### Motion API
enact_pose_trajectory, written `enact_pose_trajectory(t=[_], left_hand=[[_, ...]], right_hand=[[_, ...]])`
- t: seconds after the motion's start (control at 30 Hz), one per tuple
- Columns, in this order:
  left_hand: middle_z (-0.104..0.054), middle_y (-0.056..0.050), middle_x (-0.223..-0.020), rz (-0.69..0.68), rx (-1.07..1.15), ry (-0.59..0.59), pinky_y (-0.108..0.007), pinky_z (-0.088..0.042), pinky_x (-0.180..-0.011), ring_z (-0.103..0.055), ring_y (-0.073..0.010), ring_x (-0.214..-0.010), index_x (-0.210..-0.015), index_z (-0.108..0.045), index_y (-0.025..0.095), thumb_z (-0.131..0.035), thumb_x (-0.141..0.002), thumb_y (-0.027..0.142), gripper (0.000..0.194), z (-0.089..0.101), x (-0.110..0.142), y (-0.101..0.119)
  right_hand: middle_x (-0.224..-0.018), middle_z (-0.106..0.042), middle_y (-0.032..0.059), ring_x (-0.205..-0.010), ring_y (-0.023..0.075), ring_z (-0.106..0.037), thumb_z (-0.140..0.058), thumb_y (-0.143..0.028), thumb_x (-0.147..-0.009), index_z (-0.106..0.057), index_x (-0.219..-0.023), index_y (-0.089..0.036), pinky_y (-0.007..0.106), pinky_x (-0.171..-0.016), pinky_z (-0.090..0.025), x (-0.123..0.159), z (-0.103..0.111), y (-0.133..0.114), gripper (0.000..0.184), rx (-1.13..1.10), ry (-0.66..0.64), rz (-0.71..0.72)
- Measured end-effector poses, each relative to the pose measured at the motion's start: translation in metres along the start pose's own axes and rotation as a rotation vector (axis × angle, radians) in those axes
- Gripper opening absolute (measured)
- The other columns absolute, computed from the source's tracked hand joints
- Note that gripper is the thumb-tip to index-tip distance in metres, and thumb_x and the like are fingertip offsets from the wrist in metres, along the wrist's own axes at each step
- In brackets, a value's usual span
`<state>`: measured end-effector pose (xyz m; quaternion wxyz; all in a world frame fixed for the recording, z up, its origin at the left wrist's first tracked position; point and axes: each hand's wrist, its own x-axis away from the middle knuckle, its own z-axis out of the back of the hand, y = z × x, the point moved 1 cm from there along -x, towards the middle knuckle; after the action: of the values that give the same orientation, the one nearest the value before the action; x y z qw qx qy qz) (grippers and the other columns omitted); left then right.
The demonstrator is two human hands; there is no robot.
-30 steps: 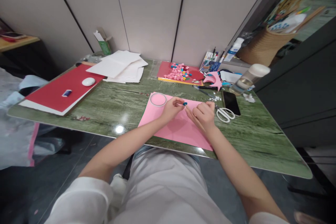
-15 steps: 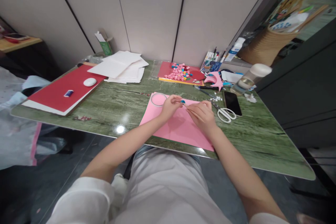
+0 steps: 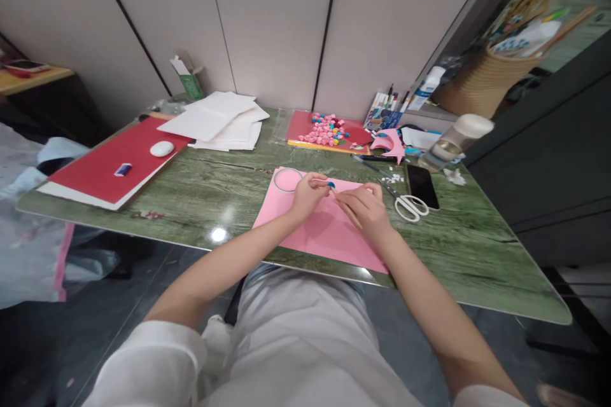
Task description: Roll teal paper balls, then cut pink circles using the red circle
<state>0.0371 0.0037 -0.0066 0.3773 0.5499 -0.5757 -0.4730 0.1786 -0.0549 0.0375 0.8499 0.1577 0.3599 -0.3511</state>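
Above a pink sheet of paper (image 3: 310, 235), my left hand (image 3: 308, 193) pinches a small blue piece (image 3: 331, 185), which looks like a little paper flower or curl. My right hand (image 3: 365, 206) is closed just beside it, fingertips pressed together close to the blue piece; what they hold, if anything, is too small to make out. A roll of clear tape (image 3: 287, 180) lies on the upper left corner of the pink sheet. To the right of my right hand are scissors with white handles (image 3: 410, 207).
Pink, blue and yellow small pieces (image 3: 327, 131) sit on red paper at the back. A phone (image 3: 422, 187) and a bottle (image 3: 451, 146) stand right. White sheets (image 3: 214, 116), a red sheet (image 3: 109, 172) and a white mouse-like object (image 3: 161, 149) are left.
My hands stay nearly in place over the pink sheet. The fingertips of my right hand shift slightly left, and the view moves a little.
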Motion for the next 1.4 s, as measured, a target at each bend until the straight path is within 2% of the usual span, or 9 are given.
enact_pose_trajectory(t=[0.23,0.43,0.73,0.8,0.9,0.97,1.03,1.2,1.4], left_hand=[[-0.060,-0.001,-0.065,0.000,0.009,-0.017,-0.022,-0.042,-0.055,-0.056,-0.0099,-0.058,-0.081,-0.052,0.014,-0.064,-0.059,0.015,0.025,0.000,0.000,-0.007],[-0.060,-0.002,-0.068,-0.007,-0.019,-0.055,-0.022,-0.042,-0.057,-0.057,-0.0109,-0.062,-0.083,-0.052,0.015,-0.064,-0.059,0.015,0.027,-0.003,0.003,-0.015],[-0.060,-0.002,-0.071,-0.002,0.003,-0.072,-0.021,-0.041,-0.058,-0.056,-0.0096,-0.063,-0.084,-0.053,0.014,-0.063,-0.059,0.014,0.027,-0.009,0.009,-0.009],[-0.061,-0.001,-0.070,0.042,0.016,-0.064,-0.021,-0.039,-0.055,-0.054,-0.0083,-0.057,-0.085,-0.052,0.015,-0.064,-0.059,0.016,0.028,-0.007,0.008,-0.005],[-0.059,0.001,-0.063,0.142,0.059,-0.082,-0.019,-0.035,-0.049,-0.049,-0.0062,-0.050,-0.087,-0.052,0.015,-0.067,-0.058,0.020,0.032,-0.004,0.006,-0.003],[-0.058,0.002,-0.062,0.187,0.092,-0.098,-0.018,-0.031,-0.046,-0.045,-0.0043,-0.046,-0.088,-0.052,0.016,-0.068,-0.058,0.022,0.034,-0.003,0.005,-0.002],[-0.058,0.002,-0.063,0.205,0.103,-0.108,-0.017,-0.028,-0.044,-0.042,-0.0030,-0.044,-0.088,-0.053,0.016,-0.069,-0.058,0.023,0.035,-0.004,0.004,0.000],[-0.061,0.001,-0.069,0.154,0.046,-0.164,-0.016,-0.029,-0.044,-0.042,-0.0023,-0.045,-0.086,-0.054,0.016,-0.069,-0.058,0.024,0.032,-0.006,0.007,0.004],[-0.065,-0.004,-0.080,0.131,0.033,-0.201,-0.017,-0.034,-0.050,-0.050,-0.0053,-0.054,-0.087,-0.053,0.015,-0.069,-0.058,0.024,0.035,-0.008,0.009,0.006]], right_hand=[[-0.064,-0.060,0.0000,-0.064,0.0117,-0.054,-0.055,-0.021,-0.081,-0.057,-0.079,-0.019,0.033,-0.076,-0.032,0.005,-0.004,0.003,0.003,0.067,0.011,-0.021],[-0.051,-0.044,-0.0025,-0.058,0.0114,-0.041,-0.054,-0.029,-0.080,-0.048,-0.056,-0.018,0.033,-0.073,-0.028,0.009,-0.005,0.007,0.027,0.237,0.012,-0.002],[-0.045,-0.041,-0.0031,-0.051,0.0108,-0.038,-0.055,-0.031,-0.076,-0.045,-0.049,-0.019,0.033,-0.063,-0.027,0.015,0.001,0.006,0.032,0.234,0.091,0.061],[-0.045,-0.044,-0.0026,-0.049,0.0111,-0.040,-0.051,-0.032,-0.078,-0.047,-0.051,-0.020,0.034,-0.064,-0.030,0.018,0.005,0.010,0.029,0.144,0.178,-0.017],[-0.057,-0.056,-0.0001,-0.054,0.0138,-0.049,-0.040,-0.033,-0.084,-0.057,-0.083,-0.023,0.035,-0.069,-0.037,0.018,0.008,0.019,0.020,-0.087,0.298,-0.367],[-0.073,-0.062,0.0019,-0.061,0.0151,-0.055,-0.035,-0.034,-0.086,-0.053,-0.099,-0.024,0.035,-0.071,-0.041,0.014,0.004,0.026,0.025,-0.300,0.270,-0.626],[-0.090,-0.063,0.0031,-0.074,0.0164,-0.059,-0.039,-0.038,-0.085,-0.052,-0.094,-0.024,0.034,-0.074,-0.043,0.010,-0.004,0.029,0.021,-0.557,0.161,-0.769],[-0.096,-0.061,0.0016,-0.081,0.0171,-0.060,-0.066,-0.036,-0.066,-0.043,-0.080,-0.024,0.033,-0.075,-0.046,0.007,-0.027,0.030,0.030,-1.072,-0.056,-0.856],[-0.075,-0.060,-0.0019,-0.067,0.0141,-0.056,-0.065,-0.033,-0.066,-0.042,-0.072,-0.021,0.029,-0.065,-0.044,0.008,-0.029,0.029,0.027,-1.021,-0.054,-0.870]])
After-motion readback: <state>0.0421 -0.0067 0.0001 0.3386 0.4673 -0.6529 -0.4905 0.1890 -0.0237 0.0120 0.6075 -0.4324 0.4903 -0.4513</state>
